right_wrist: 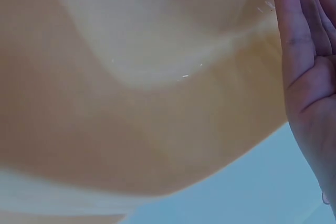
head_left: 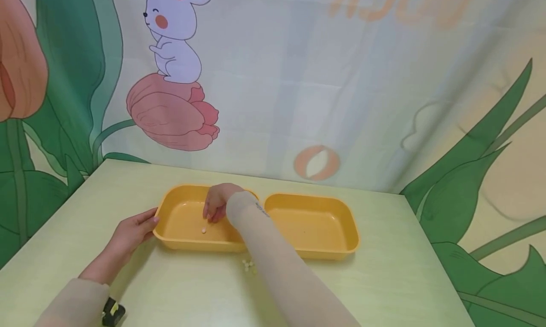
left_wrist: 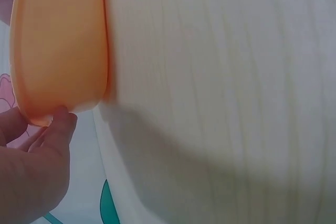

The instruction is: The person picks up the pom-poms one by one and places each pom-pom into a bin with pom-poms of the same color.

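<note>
Two yellow plastic trays stand side by side on the table. At the end of the left tray (head_left: 187, 245), my left hand (head_left: 133, 232) grips the rim, thumb over the edge; the left wrist view shows its fingers against the outer wall. My right hand (head_left: 216, 204) reaches down into that same tray, with its fingers pointing at the floor of it. In the right wrist view the fingers (right_wrist: 296, 35) are nearly straight, and their tips are cut off by the frame. A small pale round piece (head_left: 204, 231) lies in the tray just in front of these fingertips.
The right tray (head_left: 315, 255) stands close beside the left one, partly behind my right forearm. Small pale pieces (head_left: 248, 265) lie on the table in front of the trays. A black and yellow object (head_left: 113, 313) shows by my left sleeve. A printed curtain (head_left: 264, 80) hangs behind the table.
</note>
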`<state>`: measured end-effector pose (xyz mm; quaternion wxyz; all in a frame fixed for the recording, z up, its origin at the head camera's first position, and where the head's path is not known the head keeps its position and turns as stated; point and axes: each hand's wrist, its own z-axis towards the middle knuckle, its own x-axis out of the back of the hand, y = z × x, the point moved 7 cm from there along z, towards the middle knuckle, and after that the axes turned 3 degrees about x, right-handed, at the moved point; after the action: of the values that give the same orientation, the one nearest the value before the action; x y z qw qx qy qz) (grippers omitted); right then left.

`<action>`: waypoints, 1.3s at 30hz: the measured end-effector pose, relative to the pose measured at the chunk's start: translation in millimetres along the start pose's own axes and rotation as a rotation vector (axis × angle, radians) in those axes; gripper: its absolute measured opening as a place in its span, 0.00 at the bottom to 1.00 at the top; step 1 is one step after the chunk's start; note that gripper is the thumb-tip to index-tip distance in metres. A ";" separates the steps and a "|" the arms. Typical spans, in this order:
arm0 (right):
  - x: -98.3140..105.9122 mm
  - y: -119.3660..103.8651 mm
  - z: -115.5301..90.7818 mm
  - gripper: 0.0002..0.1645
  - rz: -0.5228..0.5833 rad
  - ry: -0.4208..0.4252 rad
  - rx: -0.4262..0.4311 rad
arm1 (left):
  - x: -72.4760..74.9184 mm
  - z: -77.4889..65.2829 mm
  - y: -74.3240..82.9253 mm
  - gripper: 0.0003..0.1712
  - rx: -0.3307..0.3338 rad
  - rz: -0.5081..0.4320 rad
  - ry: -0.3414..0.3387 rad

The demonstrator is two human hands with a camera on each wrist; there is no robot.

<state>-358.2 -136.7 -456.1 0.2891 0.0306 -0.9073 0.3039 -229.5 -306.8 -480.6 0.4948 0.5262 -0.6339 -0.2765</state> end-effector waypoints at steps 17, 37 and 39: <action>17.5 -12.2 -23.1 0.19 -0.018 0.012 0.157 | -0.6 -0.4 0.5 0.35 -0.002 0.011 0.035; 37.3 1.7 -84.8 0.17 0.248 0.326 0.411 | -1.6 -1.4 2.0 0.35 0.013 -0.022 0.030; 34.3 5.9 -92.4 0.17 0.268 0.332 0.425 | -1.0 -1.2 1.1 0.35 0.014 -0.020 0.029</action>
<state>-341.3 -75.2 -380.7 0.3779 -0.0797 -0.7596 0.5233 -228.9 -305.3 -479.6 0.4975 0.5401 -0.6232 -0.2691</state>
